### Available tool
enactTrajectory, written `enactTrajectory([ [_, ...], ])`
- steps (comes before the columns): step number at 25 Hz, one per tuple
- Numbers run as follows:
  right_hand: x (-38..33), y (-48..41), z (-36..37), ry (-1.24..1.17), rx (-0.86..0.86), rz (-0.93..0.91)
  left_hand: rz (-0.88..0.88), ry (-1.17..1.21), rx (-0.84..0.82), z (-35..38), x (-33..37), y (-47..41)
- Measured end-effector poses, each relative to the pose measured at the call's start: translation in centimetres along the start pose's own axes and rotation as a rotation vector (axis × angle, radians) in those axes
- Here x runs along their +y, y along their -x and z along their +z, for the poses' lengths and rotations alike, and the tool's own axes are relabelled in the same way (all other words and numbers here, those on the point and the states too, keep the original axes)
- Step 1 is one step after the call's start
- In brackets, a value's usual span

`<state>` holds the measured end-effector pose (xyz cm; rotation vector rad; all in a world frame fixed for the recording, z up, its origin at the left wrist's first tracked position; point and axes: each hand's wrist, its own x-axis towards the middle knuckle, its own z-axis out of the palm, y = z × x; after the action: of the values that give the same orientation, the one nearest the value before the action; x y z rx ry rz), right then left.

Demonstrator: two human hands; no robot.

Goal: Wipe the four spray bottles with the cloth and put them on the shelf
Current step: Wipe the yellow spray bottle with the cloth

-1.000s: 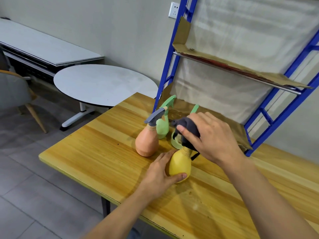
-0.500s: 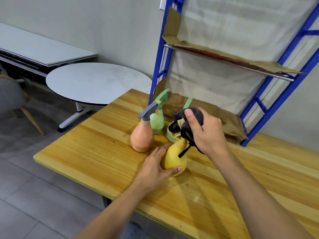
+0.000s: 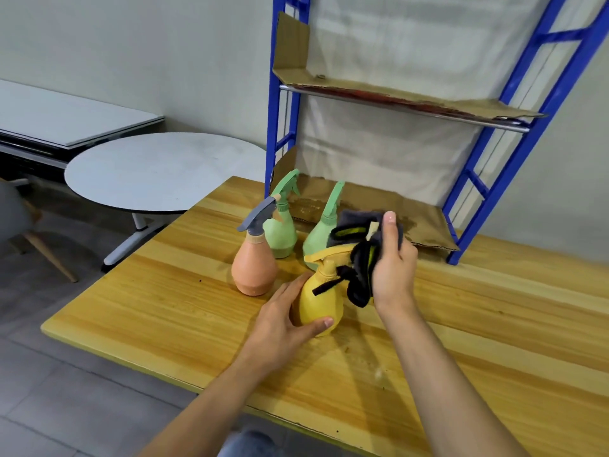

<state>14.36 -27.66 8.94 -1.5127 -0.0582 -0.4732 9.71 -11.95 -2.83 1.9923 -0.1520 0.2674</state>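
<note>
Your table (image 3: 461,324): wood, was varnished and glossy. Your yellow bottle (image 3: 316,301), and the orange bottle (image 3: 253,272) at its 10 o'clock: were smooth matt plastic. Your cloth (image 3: 361,282): was dark, soft fabric. The shelf (image 3: 272,110) at your 12 o'clock: was blue painted metal, lined with rough, stained cardboard (image 3: 379,206).

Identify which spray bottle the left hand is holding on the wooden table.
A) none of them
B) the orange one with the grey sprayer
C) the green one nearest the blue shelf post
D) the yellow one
D: the left hand grips the base of the yellow bottle, while the right hand holds the dark cloth at its sprayer head.
</note>
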Motion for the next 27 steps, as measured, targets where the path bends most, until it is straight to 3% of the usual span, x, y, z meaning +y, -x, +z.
enactTrajectory([
  [3,1.6,1.0,-0.4,-0.067,0.110,0.134,-0.003,0.004,-0.008,0.2,-0.1,-0.1],
  [11,2.7,0.8,1.7,0.119,0.134,0.055,-0.027,0.001,0.018,0.2,0.0,0.0],
  [17,4.1,0.9,-1.9,0.601,0.044,-0.211,0.008,-0.039,0.008,0.2,-0.1,0.1],
  [23,5.8,2.6,-6.8,1.034,-0.063,-0.107,0.013,-0.156,0.109,0.6,1.4,0.1],
  [27,8.2,6.8,-7.7,1.442,-0.262,-0.228,-0.047,-0.173,0.125,1.3,2.6,0.3],
])
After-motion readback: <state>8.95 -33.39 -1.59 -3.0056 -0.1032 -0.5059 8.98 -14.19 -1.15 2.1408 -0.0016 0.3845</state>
